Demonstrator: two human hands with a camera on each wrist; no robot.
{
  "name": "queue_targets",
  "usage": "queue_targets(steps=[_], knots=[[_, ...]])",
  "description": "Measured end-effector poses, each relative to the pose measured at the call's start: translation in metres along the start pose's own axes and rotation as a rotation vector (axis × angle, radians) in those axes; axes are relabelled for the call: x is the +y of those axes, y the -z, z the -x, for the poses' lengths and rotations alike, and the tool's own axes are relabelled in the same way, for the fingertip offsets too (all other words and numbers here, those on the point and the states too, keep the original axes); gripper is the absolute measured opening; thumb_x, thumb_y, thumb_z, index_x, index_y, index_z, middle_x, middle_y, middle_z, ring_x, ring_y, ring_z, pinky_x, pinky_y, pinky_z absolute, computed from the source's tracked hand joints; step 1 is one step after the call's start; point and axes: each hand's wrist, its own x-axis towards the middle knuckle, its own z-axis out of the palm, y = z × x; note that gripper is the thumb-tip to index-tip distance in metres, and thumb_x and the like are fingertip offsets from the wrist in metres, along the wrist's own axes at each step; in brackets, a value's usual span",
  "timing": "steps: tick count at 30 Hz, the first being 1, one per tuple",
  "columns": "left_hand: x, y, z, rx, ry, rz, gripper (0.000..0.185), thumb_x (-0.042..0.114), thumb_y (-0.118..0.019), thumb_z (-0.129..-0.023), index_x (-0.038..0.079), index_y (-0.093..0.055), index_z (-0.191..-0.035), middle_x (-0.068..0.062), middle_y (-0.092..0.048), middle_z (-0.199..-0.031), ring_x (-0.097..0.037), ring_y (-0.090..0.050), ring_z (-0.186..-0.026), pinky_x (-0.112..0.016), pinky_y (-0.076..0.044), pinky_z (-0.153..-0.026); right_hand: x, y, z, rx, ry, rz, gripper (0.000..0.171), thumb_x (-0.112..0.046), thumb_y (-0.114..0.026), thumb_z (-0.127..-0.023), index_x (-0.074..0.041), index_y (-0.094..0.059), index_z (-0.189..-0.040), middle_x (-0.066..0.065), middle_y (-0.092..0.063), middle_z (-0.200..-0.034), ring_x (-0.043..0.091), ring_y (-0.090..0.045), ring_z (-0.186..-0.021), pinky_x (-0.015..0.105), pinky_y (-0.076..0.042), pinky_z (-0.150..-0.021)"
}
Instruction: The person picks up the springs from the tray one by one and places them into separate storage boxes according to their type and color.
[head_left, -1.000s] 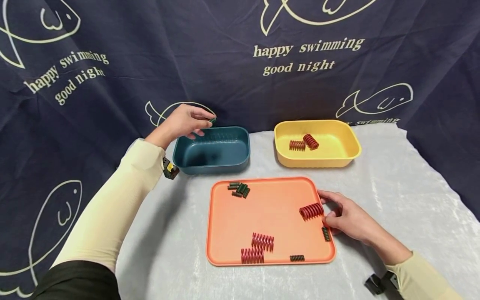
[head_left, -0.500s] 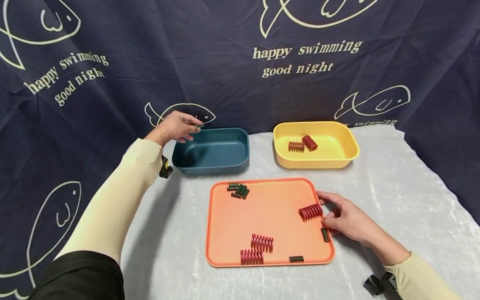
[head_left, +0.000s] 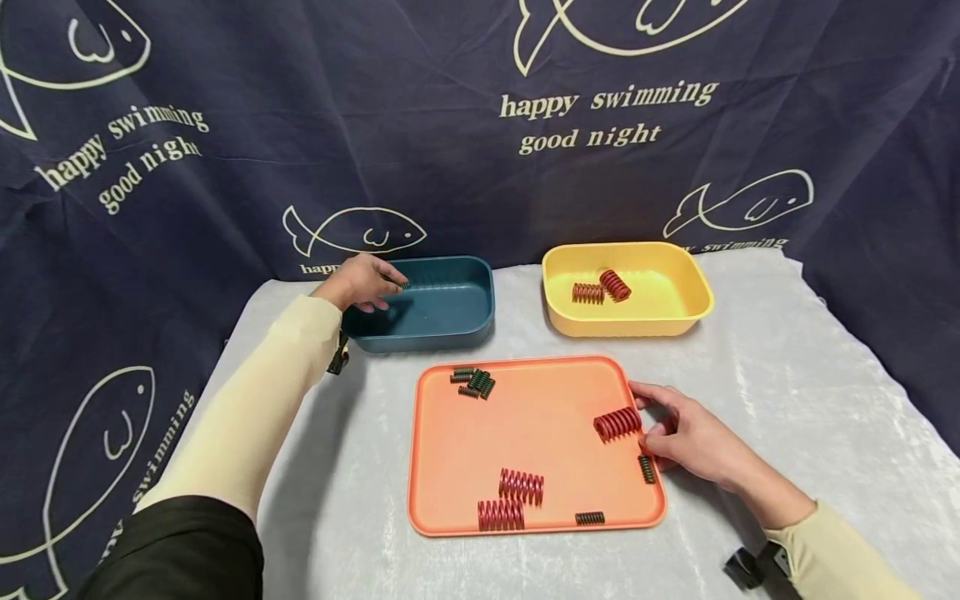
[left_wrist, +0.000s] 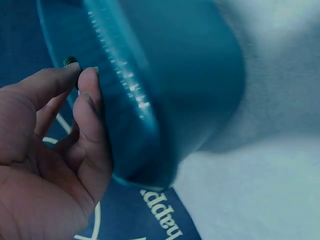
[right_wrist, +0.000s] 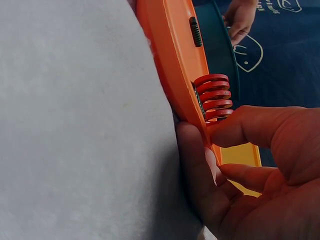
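My left hand (head_left: 365, 282) pinches a small dark green spring (head_left: 404, 286) between thumb and fingertips, low over the left part of the blue bin (head_left: 450, 335). In the left wrist view the spring's end (left_wrist: 70, 61) peeks out past the fingertips. My right hand (head_left: 693, 435) grips the right rim of the orange tray (head_left: 555, 442), thumb on the inner side and fingers beneath the edge. Beside that thumb lie a red spring (head_left: 618, 424) and a small green spring (head_left: 647, 468). A cluster of small green springs (head_left: 474, 382) sits in the tray's upper left corner.
Two red springs (head_left: 512, 500) and a dark spring (head_left: 590, 517) lie along the tray's near edge. A yellow bin (head_left: 626, 323) at the back right holds two red springs (head_left: 615, 285). Behind the bins hangs a navy fish-print cloth (head_left: 450, 167).
The left hand, still pinching the green spring, has come down from above the blue bin's back rim to inside its opening. The right hand keeps its grip on the tray.
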Motion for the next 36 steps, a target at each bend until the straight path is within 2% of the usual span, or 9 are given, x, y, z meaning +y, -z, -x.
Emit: queue_targets(steps=[13,22,27,32,36], knots=[[-0.011,-0.018,-0.005,-0.037,0.089,0.002,0.027,0.008,-0.070,-0.098,0.004,-0.074,-0.124,-0.019,-0.072,-0.118,-0.012,-0.070,-0.069,-0.028,-0.056,-0.057,-0.003,0.002,0.000,-0.003,-0.023,0.019,0.076,0.010,-0.065,-0.086,0.000,-0.038,-0.156,0.022,-0.047,-0.131,0.018,-0.060,-0.069,0.034,-0.055,-0.054],[-0.013,-0.026,-0.006,-0.022,0.149,-0.047,0.019,0.011,-0.074,-0.095,0.007,-0.078,-0.114,-0.010,-0.076,-0.093,-0.017,-0.071,-0.071,-0.030,-0.054,-0.057,-0.002,0.001,0.001,-0.011,0.034,-0.005,0.077,0.010,-0.068,-0.086,0.003,-0.036,-0.156,0.024,-0.050,-0.131,0.017,-0.061,-0.068,0.033,-0.055,-0.054],[-0.012,-0.026,-0.004,-0.011,0.120,-0.025,0.021,0.012,-0.074,-0.095,0.007,-0.078,-0.115,-0.012,-0.076,-0.099,-0.015,-0.070,-0.070,-0.029,-0.054,-0.056,-0.001,0.001,0.001,-0.015,0.029,-0.013,0.077,0.011,-0.068,-0.086,0.004,-0.036,-0.156,0.024,-0.050,-0.131,0.018,-0.062,-0.068,0.034,-0.055,-0.054],[-0.012,-0.025,-0.002,-0.030,0.078,0.015,0.025,0.014,-0.072,-0.098,0.006,-0.076,-0.121,-0.016,-0.075,-0.110,-0.014,-0.070,-0.070,-0.027,-0.054,-0.056,-0.002,0.002,0.001,-0.016,0.027,-0.021,0.078,0.011,-0.067,-0.086,0.004,-0.035,-0.156,0.024,-0.049,-0.132,0.018,-0.062,-0.068,0.034,-0.056,-0.054],[-0.007,-0.023,0.000,-0.049,0.038,0.087,0.029,0.016,-0.071,-0.099,0.004,-0.073,-0.126,-0.018,-0.074,-0.117,-0.013,-0.070,-0.069,-0.028,-0.054,-0.056,-0.001,0.002,0.002,-0.015,0.029,-0.029,0.078,0.011,-0.067,-0.086,0.004,-0.035,-0.156,0.025,-0.049,-0.132,0.017,-0.061,-0.068,0.034,-0.056,-0.054]])
